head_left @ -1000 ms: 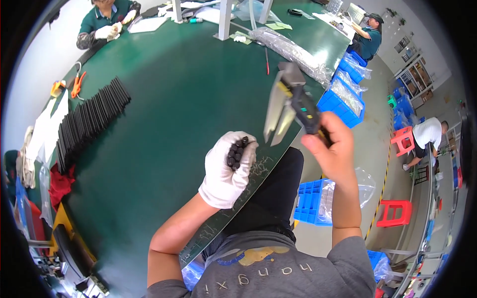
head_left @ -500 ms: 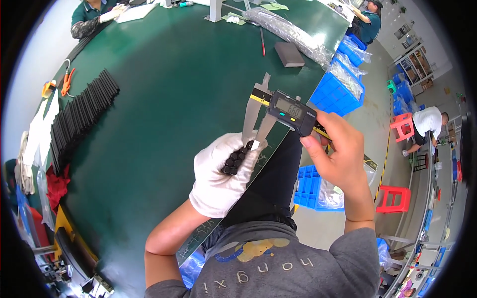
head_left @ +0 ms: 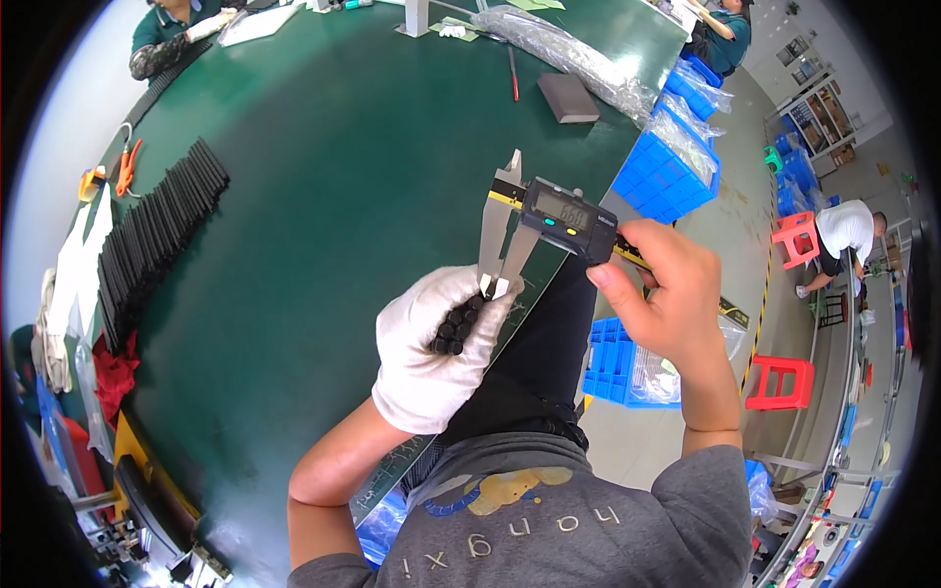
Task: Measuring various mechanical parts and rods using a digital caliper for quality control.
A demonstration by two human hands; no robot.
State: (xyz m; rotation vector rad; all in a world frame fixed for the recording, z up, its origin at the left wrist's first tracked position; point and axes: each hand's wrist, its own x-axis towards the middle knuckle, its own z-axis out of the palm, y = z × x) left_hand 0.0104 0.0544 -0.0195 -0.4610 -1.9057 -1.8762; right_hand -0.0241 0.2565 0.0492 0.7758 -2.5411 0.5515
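Looking down, we see our left hand (head_left: pixel 421 363) in a white fabric glove, its grip closed around a bundle of slim black cylindrical rods (head_left: pixel 458 326) at the near edge of a dark green desk (head_left: pixel 323 294). Our bare right hand (head_left: pixel 676 294) grasps a black-and-silver digital caliper (head_left: pixel 570 221); its metal jaws seem to straddle one rod's end. We judge one measurement under way. Many black rods (head_left: pixel 162 230) lie in a row at the desk's left; whether any are done, we cannot tell.
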